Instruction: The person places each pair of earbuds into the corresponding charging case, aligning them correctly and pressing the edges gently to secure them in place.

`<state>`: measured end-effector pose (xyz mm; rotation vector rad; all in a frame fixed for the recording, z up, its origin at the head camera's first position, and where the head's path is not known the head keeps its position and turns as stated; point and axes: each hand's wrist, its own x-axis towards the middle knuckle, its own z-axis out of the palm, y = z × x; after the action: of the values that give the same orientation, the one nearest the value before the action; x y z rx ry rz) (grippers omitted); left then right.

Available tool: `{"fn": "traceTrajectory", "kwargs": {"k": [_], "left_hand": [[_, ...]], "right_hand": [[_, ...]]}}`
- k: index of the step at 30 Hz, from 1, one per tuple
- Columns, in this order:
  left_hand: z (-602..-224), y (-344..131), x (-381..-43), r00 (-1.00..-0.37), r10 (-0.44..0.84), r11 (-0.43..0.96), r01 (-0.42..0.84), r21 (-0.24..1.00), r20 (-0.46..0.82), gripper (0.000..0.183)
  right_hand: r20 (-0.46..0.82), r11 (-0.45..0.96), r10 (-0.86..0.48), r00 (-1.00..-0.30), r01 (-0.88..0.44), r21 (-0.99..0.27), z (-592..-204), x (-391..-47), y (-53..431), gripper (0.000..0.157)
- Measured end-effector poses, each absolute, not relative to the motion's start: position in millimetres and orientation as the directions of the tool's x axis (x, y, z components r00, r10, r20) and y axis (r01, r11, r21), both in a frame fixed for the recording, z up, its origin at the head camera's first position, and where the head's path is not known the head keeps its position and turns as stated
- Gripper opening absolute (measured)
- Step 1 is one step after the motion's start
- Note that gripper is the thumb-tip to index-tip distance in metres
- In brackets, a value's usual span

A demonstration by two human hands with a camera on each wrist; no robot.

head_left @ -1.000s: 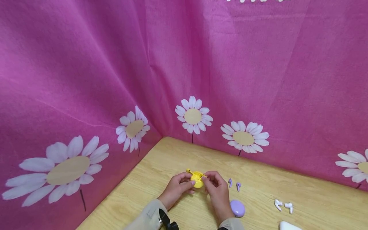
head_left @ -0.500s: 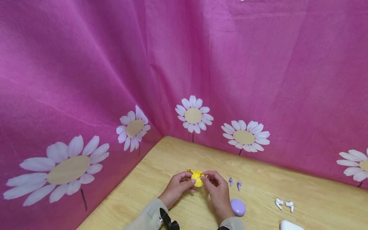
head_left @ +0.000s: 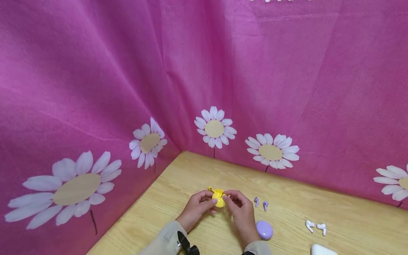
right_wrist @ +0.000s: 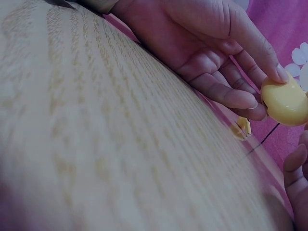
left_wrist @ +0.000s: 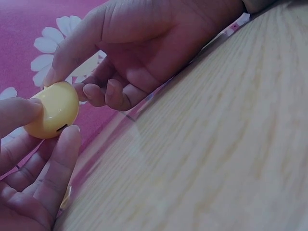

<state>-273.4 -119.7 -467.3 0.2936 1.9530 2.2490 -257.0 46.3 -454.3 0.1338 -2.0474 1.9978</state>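
Note:
A yellow earbud case point(head_left: 219, 200), rounded and glossy, is held up over the table with its lid raised. My left hand point(head_left: 193, 210) grips its left side, thumb on the near face and fingers beneath. My right hand point(head_left: 241, 215) pinches at its right edge with thumb and index finger; I cannot tell whether an earbud is between them. In the left wrist view a dark slot shows low on the case point(left_wrist: 54, 113). Just behind the case at the left, a yellow earbud point(head_left: 210, 188) shows, also visible on the table in the right wrist view.
Right of my right hand lie two purple earbuds point(head_left: 265, 205) and a closed purple case point(head_left: 264, 230). Farther right are two white earbuds point(head_left: 310, 226), with a white case point(head_left: 322, 250) cut off below. A pink daisy-print cloth point(head_left: 277, 88) stands behind the wooden table point(head_left: 191, 166).
Less yellow shows at the right fingertips than a second ago, where a small piece stuck out beside the case. Both hands have otherwise kept their places; the view has shifted slightly.

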Motion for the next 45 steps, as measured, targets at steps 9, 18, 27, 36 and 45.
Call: {"fn": "traceTrajectory", "kwargs": {"k": [9,18,27,36,45], "left_hand": [[-466.2,-120.6,-270.9,-0.970,0.237,-0.144,0.017,0.989,0.051,0.033],[-465.1,-120.2,-272.3,-0.971,0.235,-0.138,0.008,0.990,0.041,0.034],[-465.2,-119.5,-276.4,-0.969,0.238,-0.159,0.028,0.987,0.066,0.034],[-464.5,-120.4,-277.5,-0.968,0.240,-0.156,0.038,0.987,0.075,0.034],[-465.1,-119.8,-274.0,-0.969,0.240,-0.153,0.022,0.988,0.059,0.033]], "right_hand": [[0.257,0.033,0.133,-0.957,-0.255,-0.966,-463.9,-261.9,45.3,0.011],[0.233,0.035,0.128,-0.964,-0.230,-0.973,-461.5,-261.2,46.4,0.015],[0.211,0.005,0.128,-0.969,-0.212,-0.977,-457.0,-262.8,48.1,0.018],[0.174,0.014,0.111,-0.978,-0.174,-0.985,-457.5,-266.1,49.2,0.019],[0.185,0.052,0.112,-0.976,-0.180,-0.982,-462.0,-265.3,48.8,0.019]]}}
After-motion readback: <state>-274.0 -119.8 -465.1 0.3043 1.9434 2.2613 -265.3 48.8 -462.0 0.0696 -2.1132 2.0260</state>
